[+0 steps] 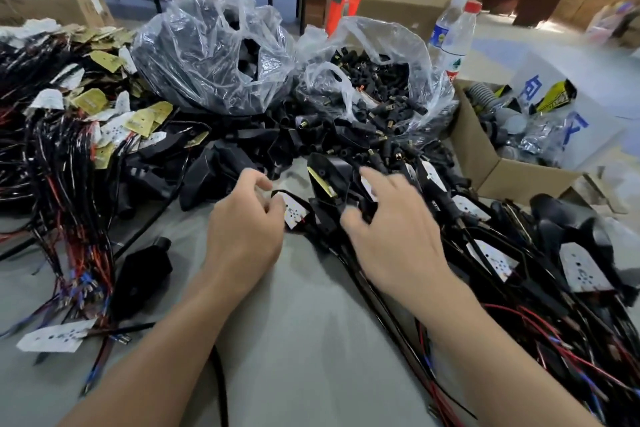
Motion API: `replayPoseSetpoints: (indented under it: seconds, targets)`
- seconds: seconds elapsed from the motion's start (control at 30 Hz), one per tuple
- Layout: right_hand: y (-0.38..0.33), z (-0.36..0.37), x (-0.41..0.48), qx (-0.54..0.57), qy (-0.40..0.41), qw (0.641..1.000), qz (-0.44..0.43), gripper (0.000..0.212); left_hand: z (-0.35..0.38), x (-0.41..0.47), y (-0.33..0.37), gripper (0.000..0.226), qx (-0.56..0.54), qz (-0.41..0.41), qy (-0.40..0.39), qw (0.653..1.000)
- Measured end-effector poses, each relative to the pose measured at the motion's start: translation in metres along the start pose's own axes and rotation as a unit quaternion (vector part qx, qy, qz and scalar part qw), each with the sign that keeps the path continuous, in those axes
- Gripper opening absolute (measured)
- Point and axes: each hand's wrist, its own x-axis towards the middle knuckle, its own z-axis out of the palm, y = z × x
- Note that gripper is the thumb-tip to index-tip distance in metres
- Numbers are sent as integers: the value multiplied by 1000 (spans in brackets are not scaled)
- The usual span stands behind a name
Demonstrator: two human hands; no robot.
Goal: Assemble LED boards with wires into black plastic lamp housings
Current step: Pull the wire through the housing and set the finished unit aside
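Note:
My left hand (pixel 246 222) is at the table's middle, its curled fingers pinching the edge of a black lamp housing (pixel 294 210) that carries a white LED board. My right hand (pixel 388 225) hovers just right of it over a heap of assembled housings (pixel 491 253), fingers spread and blurred, touching black stems and wires; whether it holds anything is unclear. Loose LED boards with red and black wires (pixel 69 156) lie piled at the left. Empty black housings (pixel 221 170) are heaped beyond my hands. One housing (pixel 145 270) lies alone at the left front.
Two clear plastic bags stand at the back, one with black housings (pixel 214 55), one with small black stems (pixel 377 80). Two water bottles (pixel 453 35) and an open cardboard box (pixel 512 163) are at the right. A loose LED board (pixel 55 336) lies near the left front.

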Motion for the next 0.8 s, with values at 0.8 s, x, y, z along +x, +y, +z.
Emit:
replayPoseSetpoints:
  seconds: [0.8]
  targets:
    - [-54, 26, 129, 342, -64, 937, 20, 39, -36, 7, 7, 30, -32, 24, 74, 996]
